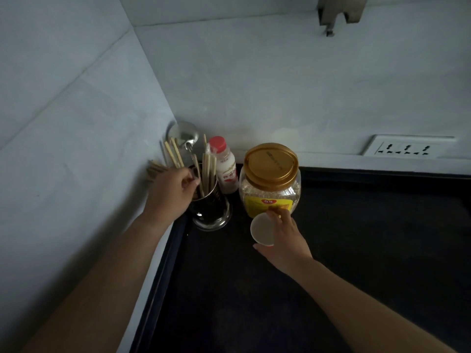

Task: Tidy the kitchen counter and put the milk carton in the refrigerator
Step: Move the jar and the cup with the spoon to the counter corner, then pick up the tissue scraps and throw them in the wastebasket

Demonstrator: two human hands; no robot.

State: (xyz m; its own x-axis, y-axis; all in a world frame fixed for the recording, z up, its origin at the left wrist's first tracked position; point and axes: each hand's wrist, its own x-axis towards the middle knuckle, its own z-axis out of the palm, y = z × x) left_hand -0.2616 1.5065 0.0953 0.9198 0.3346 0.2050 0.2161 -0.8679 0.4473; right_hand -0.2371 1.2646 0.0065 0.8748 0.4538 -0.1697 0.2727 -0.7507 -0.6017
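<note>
In the corner of the dark counter [356, 250] stands a shiny metal utensil holder [212, 212] with several wooden chopsticks and a ladle [182, 135] in it. My left hand [172, 192] is at its rim, fingers closed around a bundle of chopsticks [159, 168]. A small white milk bottle [225, 166] with a red cap stands behind the holder. To its right is a clear jar [270, 184] with a gold lid and yellow label. My right hand [283, 238] holds a small white round cup [262, 229] in front of the jar.
Tiled walls meet in the corner at left and behind. A white socket strip [407, 148] sits on the back wall at right. A metal fixture [340, 14] hangs at the top. The counter's raised edge runs along the left wall.
</note>
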